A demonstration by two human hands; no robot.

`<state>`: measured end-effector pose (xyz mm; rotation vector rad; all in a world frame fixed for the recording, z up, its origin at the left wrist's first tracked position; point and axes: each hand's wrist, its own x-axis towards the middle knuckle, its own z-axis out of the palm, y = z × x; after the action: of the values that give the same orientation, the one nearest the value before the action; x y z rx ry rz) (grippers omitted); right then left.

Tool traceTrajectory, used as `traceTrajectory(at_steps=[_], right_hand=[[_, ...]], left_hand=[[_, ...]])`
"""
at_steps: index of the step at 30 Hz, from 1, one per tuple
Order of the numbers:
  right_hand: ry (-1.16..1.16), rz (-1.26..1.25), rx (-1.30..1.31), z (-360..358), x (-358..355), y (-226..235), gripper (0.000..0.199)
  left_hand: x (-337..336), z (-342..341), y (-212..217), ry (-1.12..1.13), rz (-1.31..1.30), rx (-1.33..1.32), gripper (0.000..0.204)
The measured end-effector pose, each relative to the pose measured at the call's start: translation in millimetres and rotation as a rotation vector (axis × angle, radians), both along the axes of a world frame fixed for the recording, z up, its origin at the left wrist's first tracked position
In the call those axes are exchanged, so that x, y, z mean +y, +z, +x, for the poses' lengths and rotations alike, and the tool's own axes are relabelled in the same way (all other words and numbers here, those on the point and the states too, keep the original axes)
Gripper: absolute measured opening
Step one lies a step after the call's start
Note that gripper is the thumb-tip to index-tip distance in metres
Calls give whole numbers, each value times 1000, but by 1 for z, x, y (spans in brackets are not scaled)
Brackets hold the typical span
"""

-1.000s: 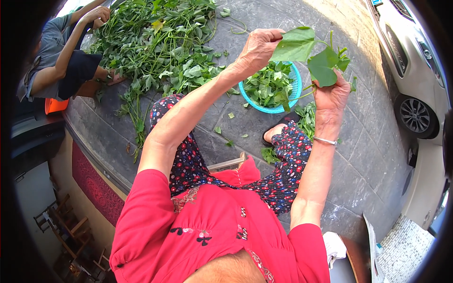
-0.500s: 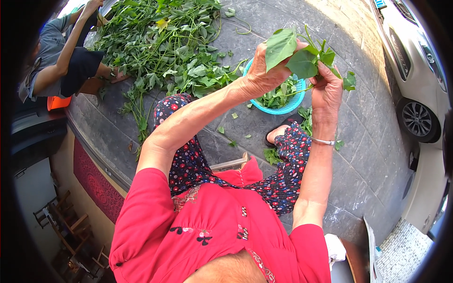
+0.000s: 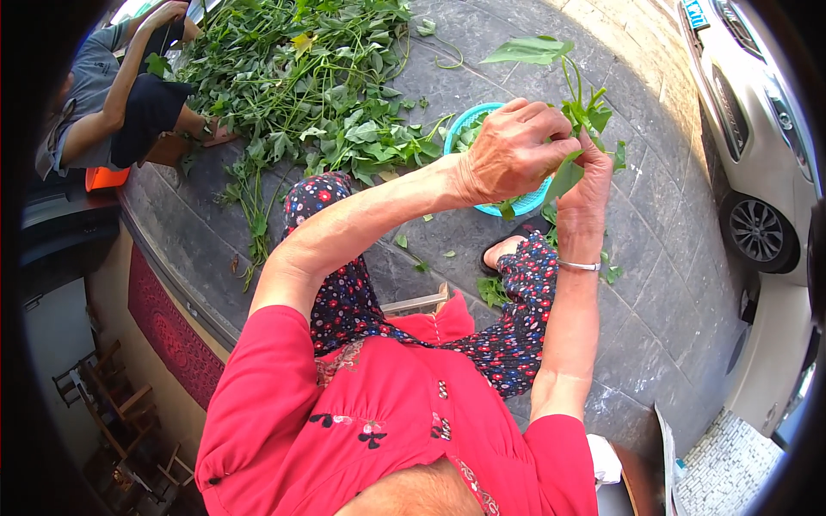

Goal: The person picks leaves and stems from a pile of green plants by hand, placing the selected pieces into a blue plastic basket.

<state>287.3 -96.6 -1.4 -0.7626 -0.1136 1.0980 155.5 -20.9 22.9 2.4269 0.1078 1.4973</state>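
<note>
My left hand (image 3: 520,155) is closed, its fingertips pinched on a leafy green sprig (image 3: 585,110) in front of my chest. Beside it my right hand (image 3: 588,179) grips the same sprig between thumb and fingers. One broad leaf (image 3: 532,50) sticks out past my left knuckles, and another hangs between the hands. Below them stands a light blue plastic basket (image 3: 471,115) holding picked leaves, partly covered by my left hand. A large heap of leafy vines (image 3: 292,95) spreads over the paving on the left.
At the far left another person (image 3: 112,95) sits beside the heap, near an orange container (image 3: 107,178). A white car (image 3: 748,129) stands along the right side. Loose leaf bits (image 3: 418,258) lie on the grey paving (image 3: 662,258) around my feet.
My left hand has turned knuckles up and closed in against the right hand. The big leaf now lies flatter and farther out. My right hand has shifted slightly left and nearer.
</note>
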Motion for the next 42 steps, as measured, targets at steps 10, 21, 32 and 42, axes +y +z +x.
traceTrajectory(at_steps=[10,21,32,42], right_hand=[[-77,80,34,3,2,0,13],[-285,36,-15,33,-12,8,17],[-249,57,-18,18,-7,20,21],[-132,77,-245,-3,3,15,30]], left_hand=[[3,7,-6,-62,-246,84,23],[7,10,-18,-353,-1457,350,13],[35,21,-81,182,-676,616,29],[-7,16,4,-201,-1150,296,25]])
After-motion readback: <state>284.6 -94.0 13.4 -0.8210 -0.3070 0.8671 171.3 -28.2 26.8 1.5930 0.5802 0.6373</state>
